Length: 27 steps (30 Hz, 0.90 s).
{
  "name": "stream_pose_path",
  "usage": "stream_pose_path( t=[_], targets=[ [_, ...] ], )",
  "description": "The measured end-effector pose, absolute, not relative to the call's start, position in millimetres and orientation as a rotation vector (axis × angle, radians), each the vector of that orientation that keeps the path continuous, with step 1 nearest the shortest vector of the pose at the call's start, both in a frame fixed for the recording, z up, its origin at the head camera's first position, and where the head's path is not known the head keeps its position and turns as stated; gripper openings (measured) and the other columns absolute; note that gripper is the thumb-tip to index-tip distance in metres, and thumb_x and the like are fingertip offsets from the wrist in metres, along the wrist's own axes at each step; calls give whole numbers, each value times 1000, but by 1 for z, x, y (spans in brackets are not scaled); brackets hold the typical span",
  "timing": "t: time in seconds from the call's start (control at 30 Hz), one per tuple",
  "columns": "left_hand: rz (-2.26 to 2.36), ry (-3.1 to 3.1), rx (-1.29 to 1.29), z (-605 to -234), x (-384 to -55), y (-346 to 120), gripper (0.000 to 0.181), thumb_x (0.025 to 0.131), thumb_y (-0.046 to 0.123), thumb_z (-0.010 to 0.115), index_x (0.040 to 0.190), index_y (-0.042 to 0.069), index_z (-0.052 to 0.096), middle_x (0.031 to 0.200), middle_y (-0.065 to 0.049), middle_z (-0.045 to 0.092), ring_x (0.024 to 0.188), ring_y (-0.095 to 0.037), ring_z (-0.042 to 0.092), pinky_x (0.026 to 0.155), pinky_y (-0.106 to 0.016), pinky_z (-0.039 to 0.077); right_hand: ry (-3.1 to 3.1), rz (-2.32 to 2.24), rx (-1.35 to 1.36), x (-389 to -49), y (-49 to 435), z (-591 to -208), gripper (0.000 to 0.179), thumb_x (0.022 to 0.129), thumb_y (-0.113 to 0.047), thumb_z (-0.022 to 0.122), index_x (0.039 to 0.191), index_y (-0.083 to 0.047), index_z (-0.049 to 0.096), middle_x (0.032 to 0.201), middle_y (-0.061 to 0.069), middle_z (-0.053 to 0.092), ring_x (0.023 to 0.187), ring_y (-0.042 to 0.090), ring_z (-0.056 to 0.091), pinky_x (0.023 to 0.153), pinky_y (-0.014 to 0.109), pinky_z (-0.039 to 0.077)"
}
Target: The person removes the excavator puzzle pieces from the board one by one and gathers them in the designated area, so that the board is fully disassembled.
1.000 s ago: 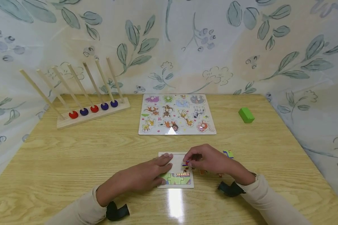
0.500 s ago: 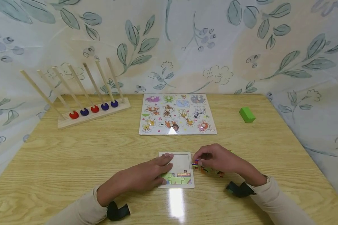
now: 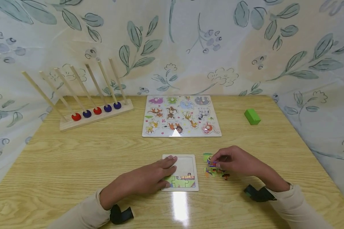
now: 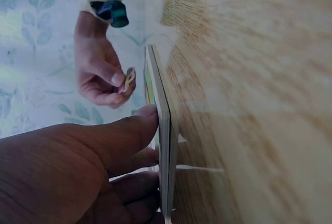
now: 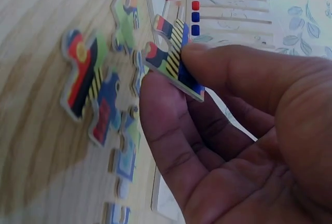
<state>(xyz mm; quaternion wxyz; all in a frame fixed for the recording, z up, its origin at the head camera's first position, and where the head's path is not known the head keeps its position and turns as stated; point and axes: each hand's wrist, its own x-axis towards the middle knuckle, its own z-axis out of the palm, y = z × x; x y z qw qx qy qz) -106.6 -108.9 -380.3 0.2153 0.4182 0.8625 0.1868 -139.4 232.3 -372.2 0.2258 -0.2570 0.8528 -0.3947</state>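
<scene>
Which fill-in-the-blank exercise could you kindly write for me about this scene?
The right hand pinches a puzzle piece with yellow and ____ stripes.
The hand resting on the puzzle tray is the person's ____.
The number of red beads on the peg stand is ____.
The block is coloured ____.

Missing words: black; left; two; green.

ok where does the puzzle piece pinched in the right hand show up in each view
Head: the puzzle piece is right of and below centre.
Left wrist: the puzzle piece is left of centre, a little above the middle.
Right wrist: the puzzle piece is above the middle, near centre, stripes showing.
Shared landmark: the right hand, pinching it in every view.
</scene>
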Motion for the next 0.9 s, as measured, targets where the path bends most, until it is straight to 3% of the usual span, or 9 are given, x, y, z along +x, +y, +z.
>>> stream_pose_path(
  t=[0.53, 0.9],
  targets=[
    [495, 2397, 1174, -382, -107, -108, 55, 100, 24, 57, 148, 4, 40, 160, -9, 20, 146, -21, 13, 114, -37, 25, 2315, -1066, -718, -140, 254, -364, 15, 93, -5, 65, 106, -6, 72, 106, 3, 68, 95, 11, 62, 83, 25, 52],
    [499, 2397, 1175, -381, -107, -108, 55, 99, 23, 59, 148, 5, 41, 159, -9, 21, 146, -22, 15, 114, -37, 25, 2344, -1039, -694, -143, 270, -359, 19, 92, 0, 63, 108, -5, 71, 107, 6, 69, 89, 10, 61, 71, 25, 53]
  ],
)
